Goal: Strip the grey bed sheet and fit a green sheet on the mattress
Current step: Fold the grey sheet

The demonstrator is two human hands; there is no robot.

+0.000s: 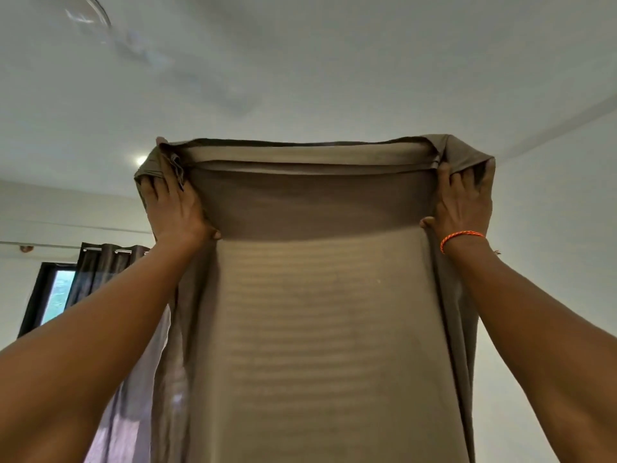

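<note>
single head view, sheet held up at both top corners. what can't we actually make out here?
- Mattress and bed: not in the head view; the raised sheet and upward camera tilt hide everything below.
- Left hand and right hand fingertips: tucked into the sheet's folded corners.
- Sheet's lower end: cut off by the bottom edge.
- Ceiling fan: motion-blurred.
- Green sheet: nowhere visible.

Single head view, tilted up toward ceiling (334, 61), close behind raised hands; distance perhaps arm's length.

Dark curtain (100, 272) beside window (58, 292) — blurred ceiling fan (90, 15), ceiling light (141, 160)
</note>
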